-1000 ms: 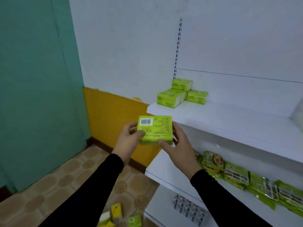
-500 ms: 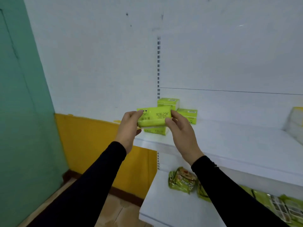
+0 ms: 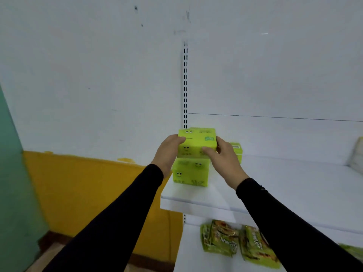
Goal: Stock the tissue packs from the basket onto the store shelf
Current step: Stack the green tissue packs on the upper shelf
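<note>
From the head camera, I see my left hand and my right hand holding one green tissue pack between them. The left fingers curl on its left end, and the right fingers with the thumb pinch its right end. The pack is level and sits on top of a lower tissue pack, just under my fingers; I cannot tell if it rests fully or only touches. The lower pack stands on the white shelf, near its left edge. Just behind my right fingers a third tissue pack shows partly. Well below my hands, green snack bags lie on the lower shelf.
</note>
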